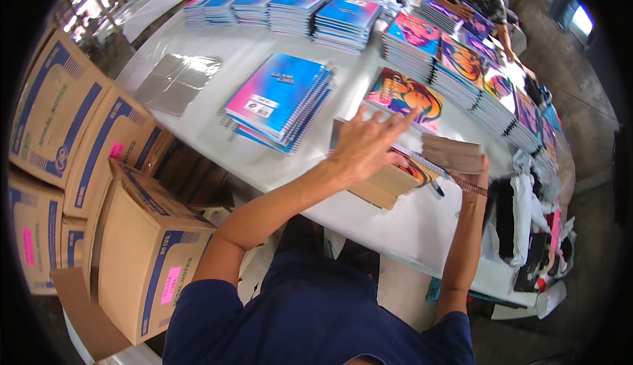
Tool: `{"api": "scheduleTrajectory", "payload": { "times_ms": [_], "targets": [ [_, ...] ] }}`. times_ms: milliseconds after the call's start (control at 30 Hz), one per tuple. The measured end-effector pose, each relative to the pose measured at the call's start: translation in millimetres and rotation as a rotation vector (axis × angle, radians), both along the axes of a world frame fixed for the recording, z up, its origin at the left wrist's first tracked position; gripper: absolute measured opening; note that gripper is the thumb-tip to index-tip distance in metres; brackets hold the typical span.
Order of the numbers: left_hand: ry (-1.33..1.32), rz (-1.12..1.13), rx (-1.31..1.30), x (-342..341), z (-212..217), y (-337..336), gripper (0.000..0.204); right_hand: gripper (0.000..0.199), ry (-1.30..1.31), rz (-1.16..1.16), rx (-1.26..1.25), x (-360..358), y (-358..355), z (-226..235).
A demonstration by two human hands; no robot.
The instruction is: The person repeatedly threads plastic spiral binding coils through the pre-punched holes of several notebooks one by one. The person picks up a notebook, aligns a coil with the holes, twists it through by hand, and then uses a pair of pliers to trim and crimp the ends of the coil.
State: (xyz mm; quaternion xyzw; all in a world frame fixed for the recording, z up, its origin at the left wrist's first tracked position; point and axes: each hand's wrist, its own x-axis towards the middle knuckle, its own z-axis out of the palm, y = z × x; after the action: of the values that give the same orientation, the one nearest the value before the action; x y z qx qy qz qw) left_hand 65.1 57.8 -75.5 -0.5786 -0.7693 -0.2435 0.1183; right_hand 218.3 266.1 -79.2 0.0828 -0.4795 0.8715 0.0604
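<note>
My left hand [369, 146] is open, fingers spread, over the near edge of a spiral notebook [403, 98] with a colourful drawn cover. My right hand [481, 175] is closed on the edge of a brown cardboard piece [452, 154], its fingertips partly hidden. A dark coil runs close by that hand. Below the left hand stands a small brown carton [374, 190], with a drawn-cover notebook [414, 170] at its right side. Beside it lies a dark pen [437, 189]. Whether the cardboard piece belongs to the carton or to a notebook, I cannot tell.
Blue-pink spiral notebooks [280, 94] lie piled at left centre, with more stacks [343, 19] behind. Drawn-cover stacks [461, 61] line the right. A clear plastic packet [178, 81] lies at left. Big cartons [151, 253] flank the table [257, 167]. Another person [471, 2] handles notebooks opposite.
</note>
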Motion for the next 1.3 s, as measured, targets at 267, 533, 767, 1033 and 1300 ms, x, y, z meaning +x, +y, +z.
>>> {"api": "scheduleTrajectory", "payload": {
  "times_ms": [267, 533, 767, 1033, 1300],
  "targets": [
    [0.007, 0.034, 0.002, -8.2, -1.8, -3.7, 0.101, 0.053, -0.001, 0.021, 0.498, -22.3, 13.7, -11.0],
    [0.033, 0.074, -0.017, -14.9, -0.3, -13.3, 0.098, 0.050, -0.132, -0.013, 0.829, -41.0, -4.3, -0.3],
    [-0.004, 0.092, 0.005, -22.8, 1.3, -22.6, 0.099, 0.063, -0.187, 0.033, 0.829, -51.7, -13.3, 8.3],
    [-0.343, 0.085, 0.243, -23.6, -1.3, -30.2, 0.105, 0.061, -0.272, 0.060, 1.010, -65.2, -16.5, 18.2],
    [-0.920, -0.029, 0.544, -40.9, -34.6, -37.3, 0.107, 0.047, -0.219, -0.046, 0.615, -74.0, -6.9, -11.7]
  ]
}}
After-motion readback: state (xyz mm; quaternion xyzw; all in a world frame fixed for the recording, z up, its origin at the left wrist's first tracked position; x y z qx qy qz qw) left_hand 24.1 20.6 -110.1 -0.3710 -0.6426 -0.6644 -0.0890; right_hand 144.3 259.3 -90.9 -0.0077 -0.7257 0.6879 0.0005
